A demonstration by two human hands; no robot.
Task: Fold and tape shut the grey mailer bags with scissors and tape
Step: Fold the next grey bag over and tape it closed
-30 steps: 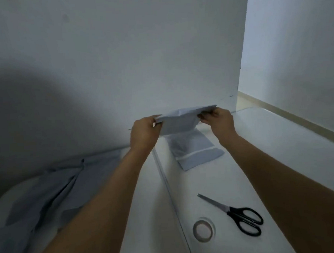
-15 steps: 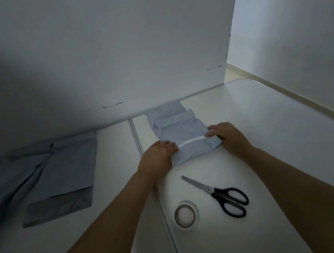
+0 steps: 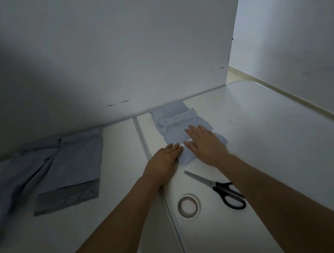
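White tabletop (image 3: 260, 132) runs under a tall white board, and both hands work just short of that board. The right hand (image 3: 204, 143) lies flat, fingers straight, pressing down on a crumpled grey mailer bag (image 3: 173, 124); the left hand (image 3: 164, 157) rests flat against the bag's near-left edge, fingers extended too. Neither grasps anything. The bag looks folded over, though in this dim light I cannot tell how many folds it has or whether any tape is on it yet.

The scissors (image 3: 220, 187) lie closed just nearer than the right hand, and the tape roll (image 3: 188, 204) sits nearer still, between the forearms, both untouched. Well off to the left of the left hand, more flat grey bags (image 3: 67, 167) wait unfolded. I'd judge taping and that whole pile remain.
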